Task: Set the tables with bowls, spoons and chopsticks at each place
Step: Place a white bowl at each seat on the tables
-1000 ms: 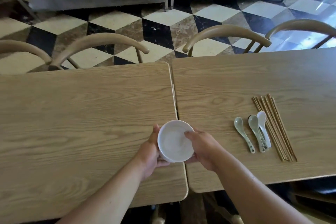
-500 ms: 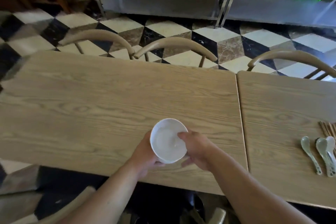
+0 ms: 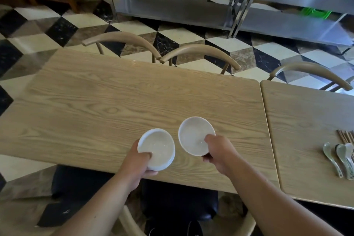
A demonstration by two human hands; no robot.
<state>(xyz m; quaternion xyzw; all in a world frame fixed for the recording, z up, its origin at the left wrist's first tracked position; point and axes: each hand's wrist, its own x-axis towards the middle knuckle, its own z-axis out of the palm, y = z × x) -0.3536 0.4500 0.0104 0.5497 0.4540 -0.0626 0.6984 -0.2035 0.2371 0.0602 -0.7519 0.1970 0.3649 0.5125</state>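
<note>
My left hand hides its fingers under the stacked bowls, and I cannot tell how many are nested there. The fingers of my right hand lie out of sight behind the single bowl. The chopsticks and the right table are cut off by the right edge. The spoons overlap, so their count is unclear. A green thing on the steel shelf is too blurred to name.

We count two tables, three chair backs on the far side, one bowl right of a stack of bowls we cannot number, three spoons, and chopsticks too bunched to count.
</note>
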